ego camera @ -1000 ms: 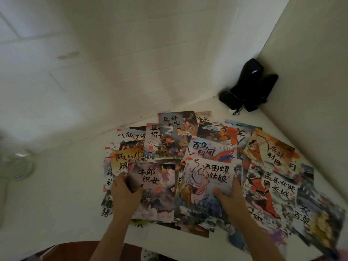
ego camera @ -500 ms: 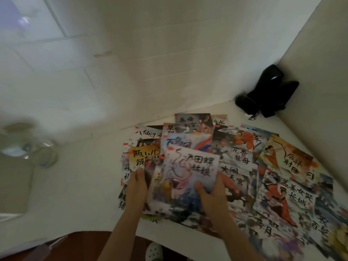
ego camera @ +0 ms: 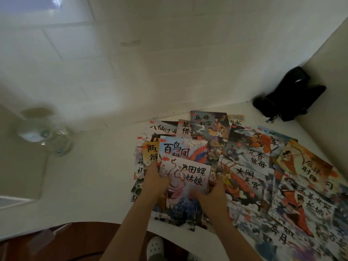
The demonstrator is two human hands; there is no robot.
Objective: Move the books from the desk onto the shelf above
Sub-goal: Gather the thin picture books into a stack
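Bare forearms, no sleeves visible; white perforated clog-type shoe (ego camera: 155, 246) below, possibly dark sock.

black bag (ego camera: 290, 95), white shoe (ego camera: 155, 246), fan (ego camera: 45, 134)

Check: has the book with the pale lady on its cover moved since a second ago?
Yes. The pale-lady book slid left, now overlapping the yellow book.
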